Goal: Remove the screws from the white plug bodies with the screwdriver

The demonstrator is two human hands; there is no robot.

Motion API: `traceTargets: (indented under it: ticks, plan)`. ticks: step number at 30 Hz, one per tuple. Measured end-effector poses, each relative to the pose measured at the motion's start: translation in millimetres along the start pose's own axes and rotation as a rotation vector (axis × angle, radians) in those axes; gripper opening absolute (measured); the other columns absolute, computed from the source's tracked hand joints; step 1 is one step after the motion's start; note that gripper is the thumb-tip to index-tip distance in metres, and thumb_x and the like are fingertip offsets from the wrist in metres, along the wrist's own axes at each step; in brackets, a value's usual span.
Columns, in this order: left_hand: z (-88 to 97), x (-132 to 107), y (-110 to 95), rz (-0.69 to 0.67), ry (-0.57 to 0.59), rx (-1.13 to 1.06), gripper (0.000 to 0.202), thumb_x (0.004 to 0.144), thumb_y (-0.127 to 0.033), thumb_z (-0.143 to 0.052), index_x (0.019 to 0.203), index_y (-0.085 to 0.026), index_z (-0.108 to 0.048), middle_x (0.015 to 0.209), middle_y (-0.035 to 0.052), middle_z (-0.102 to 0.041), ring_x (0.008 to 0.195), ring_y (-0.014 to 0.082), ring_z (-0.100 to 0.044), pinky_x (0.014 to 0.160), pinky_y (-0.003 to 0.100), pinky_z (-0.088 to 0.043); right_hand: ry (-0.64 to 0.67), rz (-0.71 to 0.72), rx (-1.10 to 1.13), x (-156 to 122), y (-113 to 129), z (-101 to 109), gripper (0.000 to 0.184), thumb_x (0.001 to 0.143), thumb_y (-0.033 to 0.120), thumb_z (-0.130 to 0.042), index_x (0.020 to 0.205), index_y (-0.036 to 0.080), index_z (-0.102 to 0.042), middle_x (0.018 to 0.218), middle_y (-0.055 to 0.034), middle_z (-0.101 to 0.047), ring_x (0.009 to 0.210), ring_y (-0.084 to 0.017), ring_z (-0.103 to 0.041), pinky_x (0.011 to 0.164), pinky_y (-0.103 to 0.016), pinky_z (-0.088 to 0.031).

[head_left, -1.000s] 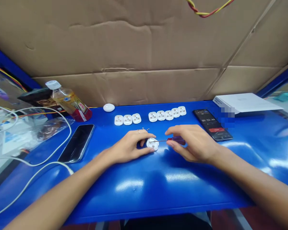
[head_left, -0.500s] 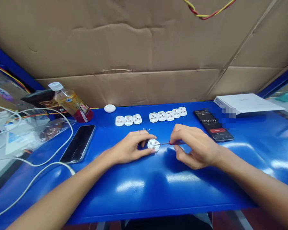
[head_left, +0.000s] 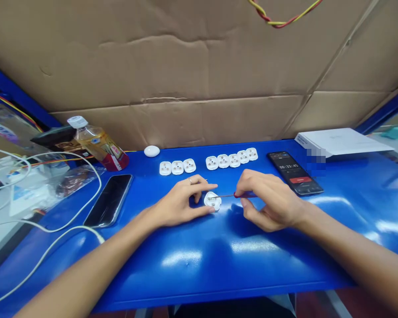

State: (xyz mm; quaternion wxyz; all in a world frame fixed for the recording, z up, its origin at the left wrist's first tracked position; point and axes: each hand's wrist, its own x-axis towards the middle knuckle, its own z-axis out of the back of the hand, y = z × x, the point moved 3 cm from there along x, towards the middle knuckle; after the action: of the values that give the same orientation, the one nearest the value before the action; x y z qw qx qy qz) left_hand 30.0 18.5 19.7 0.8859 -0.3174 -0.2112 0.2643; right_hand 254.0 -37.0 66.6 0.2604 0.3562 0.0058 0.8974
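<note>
My left hand (head_left: 181, 201) holds a small round white plug body (head_left: 212, 201) on the blue table (head_left: 192, 265), with the thumb below it and the fingers reaching past its top. My right hand (head_left: 268, 201) is shut on a screwdriver (head_left: 247, 194) with a dark red handle. Its thin metal shaft runs left, and the tip meets the plug body's face. Part of the handle is hidden by my right fingers. Just beyond my hands lies a row of several matching white plug bodies (head_left: 211, 162).
A black phone (head_left: 109, 200) lies left of my hands, and a phone showing a timer (head_left: 295, 173) lies to the right. Further back stand a plastic bottle (head_left: 99, 148), a white oval object (head_left: 151, 151) and a white box (head_left: 341, 141). White cables (head_left: 53, 216) cross the table's left side. Cardboard (head_left: 199, 57) forms the back wall.
My left fingers have lifted and spread slightly over the plug body. The screwdriver stays at its face, and my right hand has shifted little.
</note>
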Motion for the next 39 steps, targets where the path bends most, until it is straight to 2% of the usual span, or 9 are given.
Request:
traceTargets:
  ticks: [2, 6, 11, 15, 22, 30, 34, 37, 39]
  plan:
    - [2.5, 0, 2, 0.014, -0.073, -0.003, 0.048, 0.093, -0.042, -0.074, 0.137, -0.024, -0.067, 0.101, 0.0047, -0.062, 0.080, 0.0151, -0.058, 0.077, 0.030, -0.051, -0.038, -0.010, -0.012, 0, -1, 1, 0.021, 0.087, 0.007, -0.053, 0.102, 0.021, -0.055, 0.083, -0.0032, -0.063, 0.072, -0.018, -0.058, 0.061, -0.031, -0.051]
    - [8.2, 2, 4, 0.018, -0.217, -0.012, 0.025, 0.097, -0.034, -0.071, 0.117, -0.020, -0.077, 0.086, 0.0040, -0.066, 0.079, 0.0161, -0.059, 0.078, 0.032, -0.049, -0.024, -0.034, -0.040, 0, -4, -3, 0.021, 0.089, 0.006, -0.054, 0.105, 0.020, -0.055, 0.087, -0.0051, -0.066, 0.075, -0.019, -0.062, 0.064, -0.032, -0.056]
    - [11.9, 3, 6, 0.032, -0.281, 0.008, 0.015, 0.097, -0.028, -0.070, 0.101, -0.019, -0.080, 0.083, 0.0040, -0.071, 0.077, 0.0158, -0.062, 0.075, 0.030, -0.049, 0.008, -0.015, -0.070, 0, -6, -7, 0.021, 0.091, 0.005, -0.053, 0.107, 0.018, -0.055, 0.090, -0.0072, -0.066, 0.078, -0.021, -0.063, 0.067, -0.035, -0.057]
    - [11.9, 3, 15, 0.040, -0.278, 0.123, 0.015, 0.098, -0.026, -0.068, 0.103, -0.019, -0.080, 0.093, 0.0050, -0.074, 0.078, 0.0156, -0.065, 0.075, 0.030, -0.051, -0.006, -0.002, -0.084, 1, -6, -6, 0.019, 0.092, 0.006, -0.053, 0.107, 0.018, -0.055, 0.091, -0.0071, -0.067, 0.079, -0.021, -0.063, 0.068, -0.035, -0.057]
    - [12.7, 3, 26, -0.017, -0.253, 0.199, 0.023, 0.103, -0.026, -0.060, 0.113, -0.020, -0.079, 0.104, 0.0079, -0.074, 0.094, 0.0203, -0.070, 0.085, 0.034, -0.055, 0.022, -0.003, -0.088, 0, -7, -6, 0.023, 0.089, 0.005, -0.052, 0.107, 0.020, -0.055, 0.089, -0.0060, -0.065, 0.078, -0.020, -0.063, 0.066, -0.033, -0.056]
    - [26.9, -1, 19, 0.178, -0.313, 0.432, 0.020, 0.098, -0.033, -0.064, 0.107, -0.019, -0.074, 0.107, 0.0064, -0.071, 0.078, 0.0173, -0.061, 0.076, 0.034, -0.049, 0.016, -0.020, -0.095, -1, -7, -6, 0.023, 0.088, 0.006, -0.050, 0.105, 0.020, -0.057, 0.089, -0.0060, -0.067, 0.077, -0.020, -0.062, 0.067, -0.033, -0.053]
    - [23.3, 1, 6, 0.126, -0.281, 0.305, 0.020, 0.100, -0.034, -0.061, 0.096, -0.018, -0.074, 0.094, 0.0051, -0.071, 0.081, 0.0181, -0.061, 0.077, 0.033, -0.048, 0.030, -0.037, -0.094, -1, -8, -4, 0.021, 0.086, 0.007, -0.051, 0.101, 0.020, -0.056, 0.084, -0.0041, -0.066, 0.073, -0.018, -0.060, 0.063, -0.031, -0.050]
    - [13.4, 2, -3, 0.042, -0.170, 0.106, 0.024, 0.100, -0.036, -0.064, 0.114, -0.019, -0.074, 0.108, 0.0076, -0.073, 0.094, 0.0197, -0.066, 0.087, 0.034, -0.052, 0.018, -0.035, -0.037, -3, -7, -2, 0.018, 0.084, 0.009, -0.052, 0.097, 0.021, -0.055, 0.080, -0.0014, -0.064, 0.067, -0.016, -0.057, 0.059, -0.029, -0.046]
    - [7.1, 1, -7, 0.009, -0.095, 0.021, 0.036, 0.096, -0.038, -0.072, 0.127, -0.021, -0.070, 0.120, 0.0090, -0.072, 0.106, 0.0222, -0.066, 0.096, 0.036, -0.053, 0.007, -0.011, 0.014, -3, -6, 0, 0.017, 0.084, 0.009, -0.051, 0.094, 0.022, -0.054, 0.076, 0.0005, -0.061, 0.064, -0.015, -0.053, 0.057, -0.028, -0.042]
